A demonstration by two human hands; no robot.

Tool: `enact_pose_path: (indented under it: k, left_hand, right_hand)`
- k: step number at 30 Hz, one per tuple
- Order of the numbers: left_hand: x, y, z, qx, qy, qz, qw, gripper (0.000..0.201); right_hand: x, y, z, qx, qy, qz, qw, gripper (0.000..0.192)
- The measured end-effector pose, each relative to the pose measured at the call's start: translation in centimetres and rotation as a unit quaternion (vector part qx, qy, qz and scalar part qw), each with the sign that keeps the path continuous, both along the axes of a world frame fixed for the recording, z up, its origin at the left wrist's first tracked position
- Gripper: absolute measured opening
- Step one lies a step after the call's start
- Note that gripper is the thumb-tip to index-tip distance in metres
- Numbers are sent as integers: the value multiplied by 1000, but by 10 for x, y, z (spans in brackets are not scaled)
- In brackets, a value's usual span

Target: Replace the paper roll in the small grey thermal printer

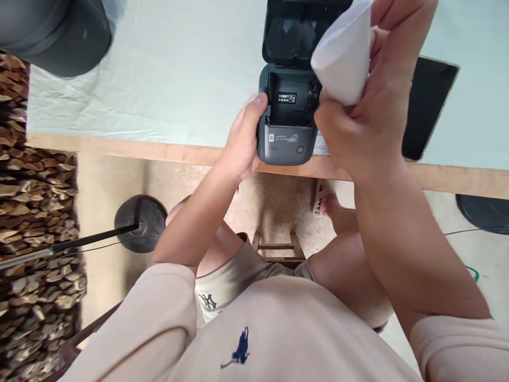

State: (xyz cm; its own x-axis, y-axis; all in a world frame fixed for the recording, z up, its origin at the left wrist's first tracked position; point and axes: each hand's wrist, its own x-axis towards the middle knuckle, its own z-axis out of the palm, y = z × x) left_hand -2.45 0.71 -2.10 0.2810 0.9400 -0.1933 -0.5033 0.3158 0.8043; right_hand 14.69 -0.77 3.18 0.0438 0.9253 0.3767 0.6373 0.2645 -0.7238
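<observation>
A small dark grey label printer [287,139] sits at the near edge of the table [159,95], its lid flipped open and its roll bay showing. My left hand [243,140] grips the printer's left side, thumb on the top edge. My right hand [369,101] is raised just right of the open bay and holds a white roll of paper [344,55] between fingers and thumb, above the bay's right end.
A dark tablet [427,106] lies on the table right of my right hand. A dark cap [59,32] rests at the far left. Stacked firewood [35,223] stands at the left, and a round black stand base [139,222] sits on the floor.
</observation>
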Motion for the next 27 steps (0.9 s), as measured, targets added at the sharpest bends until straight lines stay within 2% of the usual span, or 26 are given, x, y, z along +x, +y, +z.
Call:
enact_pose_path:
  k: [3, 5, 6, 8, 11, 13, 16, 20, 23, 27]
  left_hand:
    - [2, -1, -1, 3, 14, 26, 1000, 30]
    - [4, -3, 2, -4, 32, 39, 999, 33]
    - [5, -4, 4, -8, 41, 39, 998, 35]
    - [8, -7, 11, -15, 56, 47, 997, 39]
    - [11, -11, 19, -6, 60, 54, 997, 35]
    - [11, -11, 20, 10, 51, 42, 998, 28]
    - [10, -9, 16, 14, 43, 20, 999, 28]
    - [8, -7, 11, 7, 37, 15, 999, 26]
    - [8, -8, 13, 25, 28, 9, 999, 25]
    - [10, -11, 20, 11, 27, 24, 999, 26]
  right_hand:
    - [-1, 3, 1, 110, 40, 8, 993, 47]
    - [3, -1, 5, 100, 2, 8, 995, 33]
    - [6, -3, 8, 72, -28, 10, 997, 28]
    - [8, -9, 14, 16, -95, 13, 995, 29]
    - [4, -12, 20, -27, -188, -7, 982, 35]
    - [1, -11, 22, -60, -231, -26, 971, 36]
    - [1, -9, 26, -94, -251, -28, 963, 37]
    - [5, -10, 29, -85, -243, -22, 966, 40]
    - [6, -8, 21, -74, -249, -18, 966, 42]
    - [2, -5, 4, -8, -244, -45, 969, 23]
